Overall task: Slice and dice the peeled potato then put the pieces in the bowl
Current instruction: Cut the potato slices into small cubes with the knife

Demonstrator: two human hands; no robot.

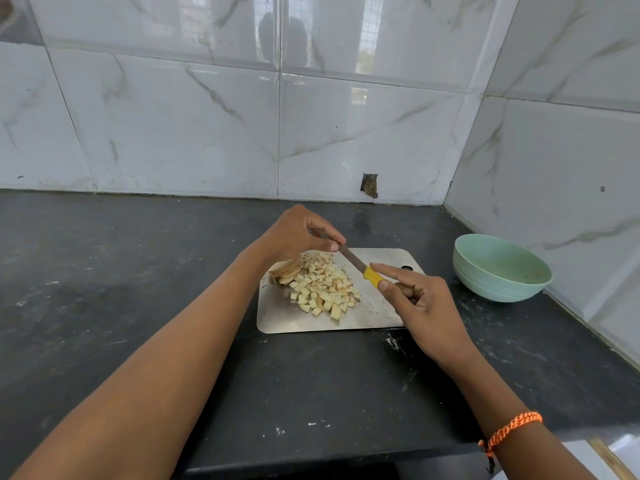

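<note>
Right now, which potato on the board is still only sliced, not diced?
The stack of round slices at the board's far left corner, just under the left hand. The pile of diced cubes lies to its right.

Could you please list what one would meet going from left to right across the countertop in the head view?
Stack of potato slices → pile of diced potato → yellow-handled knife → right hand → green bowl. The left hand overlaps the slices and the knife tip, so I leave it out.
</note>
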